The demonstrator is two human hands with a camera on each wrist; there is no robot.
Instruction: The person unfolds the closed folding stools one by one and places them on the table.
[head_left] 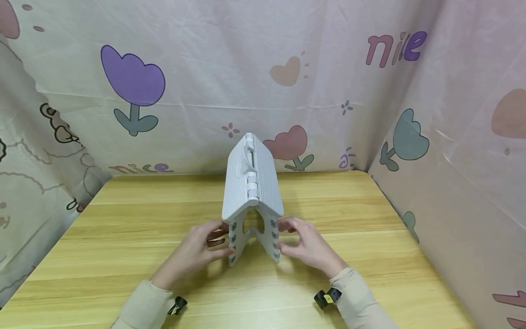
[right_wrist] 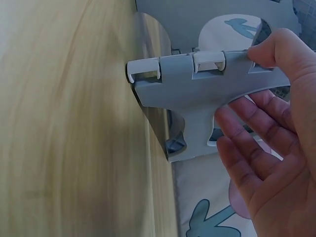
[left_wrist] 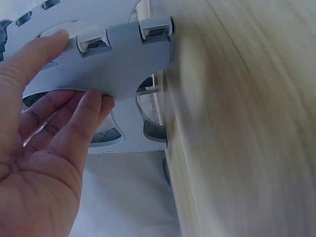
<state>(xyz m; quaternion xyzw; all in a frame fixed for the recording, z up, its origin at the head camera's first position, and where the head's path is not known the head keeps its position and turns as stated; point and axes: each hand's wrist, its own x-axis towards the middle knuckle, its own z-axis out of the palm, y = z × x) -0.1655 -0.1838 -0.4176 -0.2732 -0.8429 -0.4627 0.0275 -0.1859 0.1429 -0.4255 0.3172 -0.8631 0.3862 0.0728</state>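
A pale grey folding stool [head_left: 252, 183] stands on the wooden table [head_left: 144, 219], half folded into a tent shape with its hinge ridge on top. My left hand [head_left: 215, 242] grips the near left leg panel [left_wrist: 133, 64], thumb along its outer edge and fingers against its inner face. My right hand [head_left: 287, 237] holds the near right leg panel [right_wrist: 197, 89] the same way. In the left wrist view the left hand [left_wrist: 79, 74] pinches the panel; in the right wrist view the right hand [right_wrist: 239, 84] does likewise. Both leg panels rest with their feet on the table.
A printed curtain [head_left: 205, 68] with tulips and hearts closes off the back and both sides of the table. Bare wood [head_left: 370, 256] lies around the stool. The table's right edge [head_left: 394, 201] meets the curtain.
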